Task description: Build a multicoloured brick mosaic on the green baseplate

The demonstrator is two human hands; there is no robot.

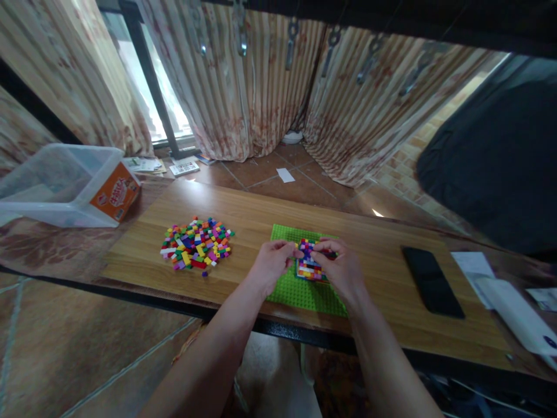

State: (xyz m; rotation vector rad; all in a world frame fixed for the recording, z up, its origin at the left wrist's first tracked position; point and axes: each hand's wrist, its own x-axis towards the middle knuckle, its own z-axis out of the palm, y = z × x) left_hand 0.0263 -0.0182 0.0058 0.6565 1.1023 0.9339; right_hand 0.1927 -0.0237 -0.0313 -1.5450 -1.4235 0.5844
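the wooden board [251, 223] is free between brick pile [198, 245] and green baseplate [296, 296], with a black phone [432, 281] obstructing farther right.

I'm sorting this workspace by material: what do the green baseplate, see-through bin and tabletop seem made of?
Green baseplate: probably moulded plastic, studded finish; uniform colour, regular bumps.
See-through bin: likely smooth plastic; milky, translucent walls.
Tabletop: wood or wood-look laminate, lightly glossy; brown grain, bright reflection at the far-left corner. Which one stays open.

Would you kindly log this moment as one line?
left hand: at brick build; right hand: at build; green baseplate: under build; loose bricks: piled left
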